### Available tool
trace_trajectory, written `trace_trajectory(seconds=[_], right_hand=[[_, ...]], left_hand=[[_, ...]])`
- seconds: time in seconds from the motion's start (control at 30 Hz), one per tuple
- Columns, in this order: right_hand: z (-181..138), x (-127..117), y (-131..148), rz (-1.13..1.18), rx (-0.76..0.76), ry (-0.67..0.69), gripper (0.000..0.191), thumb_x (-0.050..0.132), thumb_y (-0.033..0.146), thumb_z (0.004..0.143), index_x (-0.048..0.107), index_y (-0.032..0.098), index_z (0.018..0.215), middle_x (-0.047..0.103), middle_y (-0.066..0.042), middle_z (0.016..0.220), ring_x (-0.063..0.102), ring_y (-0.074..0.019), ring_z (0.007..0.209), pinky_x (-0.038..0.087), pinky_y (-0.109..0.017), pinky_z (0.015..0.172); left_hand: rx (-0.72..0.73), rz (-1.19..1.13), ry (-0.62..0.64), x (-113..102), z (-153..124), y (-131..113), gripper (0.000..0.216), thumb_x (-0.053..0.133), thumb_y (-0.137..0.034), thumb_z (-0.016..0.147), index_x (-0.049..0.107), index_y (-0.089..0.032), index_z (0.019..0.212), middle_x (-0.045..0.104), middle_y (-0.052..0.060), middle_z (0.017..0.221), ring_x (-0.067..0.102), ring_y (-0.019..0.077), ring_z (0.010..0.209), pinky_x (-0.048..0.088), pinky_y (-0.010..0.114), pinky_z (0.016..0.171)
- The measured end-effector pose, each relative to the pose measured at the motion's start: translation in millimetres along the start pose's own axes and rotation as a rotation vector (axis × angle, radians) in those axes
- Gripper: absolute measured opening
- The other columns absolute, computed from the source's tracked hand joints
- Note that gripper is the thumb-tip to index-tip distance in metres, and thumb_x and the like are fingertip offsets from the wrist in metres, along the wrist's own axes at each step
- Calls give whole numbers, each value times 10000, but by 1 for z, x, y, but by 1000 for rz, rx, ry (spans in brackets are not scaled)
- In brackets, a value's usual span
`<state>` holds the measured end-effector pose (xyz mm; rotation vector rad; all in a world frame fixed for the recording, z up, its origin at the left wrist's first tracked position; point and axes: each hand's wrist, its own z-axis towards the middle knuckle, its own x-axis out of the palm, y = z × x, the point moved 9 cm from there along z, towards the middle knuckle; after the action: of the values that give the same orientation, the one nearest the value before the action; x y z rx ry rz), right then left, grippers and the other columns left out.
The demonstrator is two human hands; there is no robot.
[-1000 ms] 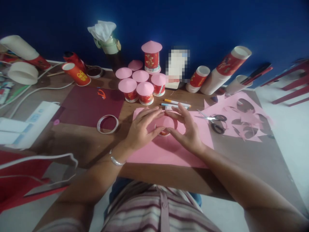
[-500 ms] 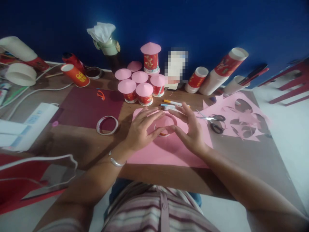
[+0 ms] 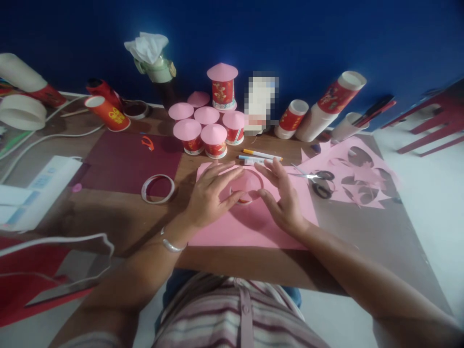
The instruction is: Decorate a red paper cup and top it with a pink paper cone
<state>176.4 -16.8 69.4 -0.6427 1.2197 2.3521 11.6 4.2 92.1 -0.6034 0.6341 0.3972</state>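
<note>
A small paper cup (image 3: 242,201) topped with a pink paper cone (image 3: 248,182) stands on a sheet of pink paper (image 3: 221,234) in front of me. My left hand (image 3: 212,195) is to the left of the cone, fingers stretched out and thumb by its near edge; whether the thumb touches it I cannot tell. On the other side, my right hand (image 3: 284,198) curves loosely with fingers and thumb apart. Both hands are open. Behind them stands a cluster of red cups with pink cone tops, one cone-topped cup (image 3: 222,89) raised above the others.
Scissors (image 3: 321,179) and cut pink paper scraps (image 3: 373,169) lie at right. A tape roll (image 3: 157,188) rests at left, near an orange cup (image 3: 107,113). Pens (image 3: 263,154) lie behind the hands; paper-cup stacks (image 3: 331,106) stand at back right.
My hands have drawn slightly apart, the thumbs now further from each other, so more of the cone shows. The whole view has shifted a little.
</note>
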Motion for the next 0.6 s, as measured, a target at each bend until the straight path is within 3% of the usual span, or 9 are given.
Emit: trace_trajectory(seconds=[0.13, 0.3, 0.5, 0.6], right_hand=[[-10, 6, 9, -149, -82, 64, 888, 560, 438, 1018, -11, 233, 1666, 510, -178, 1573, 398, -341, 1525, 361, -652, 1212], [-17, 19, 6, -274, -73, 137, 1034, 570, 565, 981, -101, 163, 1657, 418, -245, 1618, 382, -384, 1526, 337, -671, 1215], [-18, 13, 10, -329, -88, 93, 1048, 581, 592, 964, -107, 216, 1660, 329, -186, 1681, 211, -384, 1591, 228, -690, 1257], [-20, 15, 12, -346, -109, 105, 1037, 589, 585, 963, -75, 207, 1665, 365, -194, 1662, 266, -385, 1575, 215, -694, 1260]], left_hand=[[-6, 0, 14, 2, 0, 0, 457, 716, -346, 930, 621, -232, 1363, 711, 105, 1340, 650, 264, 1295, 457, 501, 1198], [17, 6, -3, 0, 1, -2, 433, 709, -321, 935, 629, -225, 1350, 725, 101, 1314, 670, 251, 1263, 471, 478, 1187], [-2, -2, -2, 1, 1, 0, 443, 718, -361, 927, 639, -230, 1343, 720, 103, 1321, 665, 262, 1270, 463, 503, 1194], [-18, 0, 1, 1, 0, 2, 438, 717, -374, 927, 646, -230, 1335, 718, 105, 1325, 662, 264, 1274, 461, 503, 1197]])
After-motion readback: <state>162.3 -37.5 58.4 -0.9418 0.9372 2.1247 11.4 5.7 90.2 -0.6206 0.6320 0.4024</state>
